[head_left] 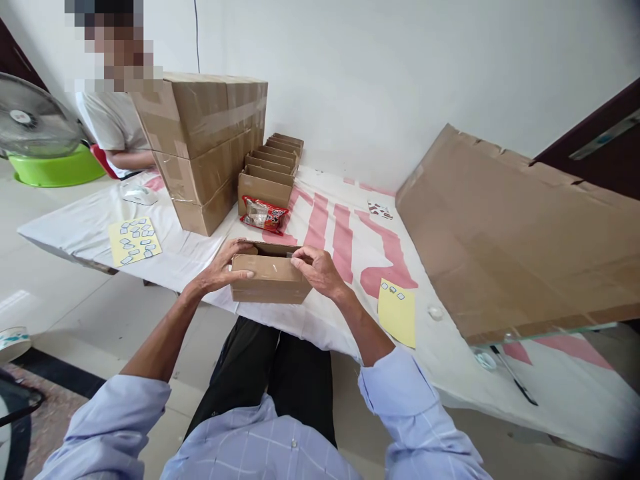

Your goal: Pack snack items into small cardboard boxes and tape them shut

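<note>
A small cardboard box [270,288] sits at the table's near edge, in front of my body, its top partly open with a dark gap at the back. My left hand [227,268] grips its left end, thumb along the front flap and fingers behind. At the right end, my right hand [316,268] pinches the upper edge of the box between thumb and fingers. Just beyond the box lies a red and clear plastic food packet [263,215], leaning against a row of upright open cartons [265,183].
Stacked taped cartons [200,147] stand at the left, with a seated person [113,120] behind them. A large cardboard sheet [525,240] leans at the right. Yellow sticker sheets [397,320], a tape roll [435,313] and a black-handled tool [515,377] lie on the white cloth.
</note>
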Demonstrator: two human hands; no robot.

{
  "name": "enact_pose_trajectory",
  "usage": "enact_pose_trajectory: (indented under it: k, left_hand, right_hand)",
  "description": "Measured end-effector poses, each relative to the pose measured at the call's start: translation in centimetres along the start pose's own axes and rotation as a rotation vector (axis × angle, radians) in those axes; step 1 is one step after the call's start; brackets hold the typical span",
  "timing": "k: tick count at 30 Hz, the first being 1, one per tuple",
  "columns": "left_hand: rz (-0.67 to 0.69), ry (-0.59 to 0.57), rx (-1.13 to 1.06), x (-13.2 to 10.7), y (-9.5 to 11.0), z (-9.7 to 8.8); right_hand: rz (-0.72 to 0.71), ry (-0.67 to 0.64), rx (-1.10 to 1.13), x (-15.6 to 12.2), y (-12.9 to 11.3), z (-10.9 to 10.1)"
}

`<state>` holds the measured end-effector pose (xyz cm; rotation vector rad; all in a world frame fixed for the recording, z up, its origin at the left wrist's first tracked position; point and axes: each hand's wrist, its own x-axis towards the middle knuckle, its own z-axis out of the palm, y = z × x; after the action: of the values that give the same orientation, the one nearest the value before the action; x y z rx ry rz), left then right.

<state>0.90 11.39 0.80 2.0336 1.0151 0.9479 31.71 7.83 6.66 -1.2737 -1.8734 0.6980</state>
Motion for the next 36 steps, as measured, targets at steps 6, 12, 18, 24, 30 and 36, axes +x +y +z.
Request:
enact_pose_trajectory:
  k: [6,12,18,24,30,36]
  left_hand:
    - [0.018,-0.047,-0.011,-0.1,0.2,-0.4]
    - [-0.068,-0.026,-0.088,-0.3,0.6,0.3]
    - [-0.059,0.017,-0.121,0.0,0.0,1.0]
    - [-0.023,0.044,-0.114,0.1,0.1,0.9]
    - [-0.028,0.058,-0.095,-0.1,0.0,1.4]
    - [-0.009,0.097,-0.098,0.2,0.2,1.7]
  right_hand:
    - [-0.086,0.075,-0.054,0.3,0.9,0.7]
    - [-0.369,0.254,-0.41,0.0,2.3,1.9]
    - [-0.591,0.448,-0.552,-0.3,3.4,2.8]
    - [-0.677,0.509,-0.401,-0.9,3.7,3.1]
    - [-0.652,0.496,-0.381,-1.8,3.7,3.4]
    - [-0.618,0.394,-0.267,-3.2,-0.3,4.1]
